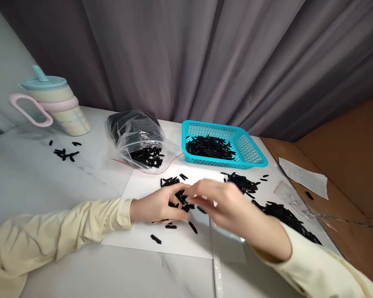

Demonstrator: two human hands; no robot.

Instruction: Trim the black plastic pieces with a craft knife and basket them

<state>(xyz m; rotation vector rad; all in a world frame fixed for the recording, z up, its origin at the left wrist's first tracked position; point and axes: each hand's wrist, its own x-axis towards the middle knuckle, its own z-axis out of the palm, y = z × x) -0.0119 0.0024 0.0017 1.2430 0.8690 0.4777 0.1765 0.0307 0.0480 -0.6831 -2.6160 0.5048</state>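
A loose pile of small black elongated pieces (180, 198) lies on a white sheet of paper (133, 235). My left hand (157, 205) rests at the pile's left side, thumb and index finger apart and curved around some pieces. From the right, my right hand (219, 198) reaches over the same pile, its fingertips close together near the left index finger. Whether a piece sits between those right fingertips is hidden. Several single pieces lie scattered on the sheet below the hands.
Behind the paper are an open zip bag (139, 140) of black pieces and a blue basket (251, 153) partly filled with them. More black heaps (279, 213) lie at right, beside a clear plastic bag (294, 200). A lidded tumbler (71, 118) stands at left.
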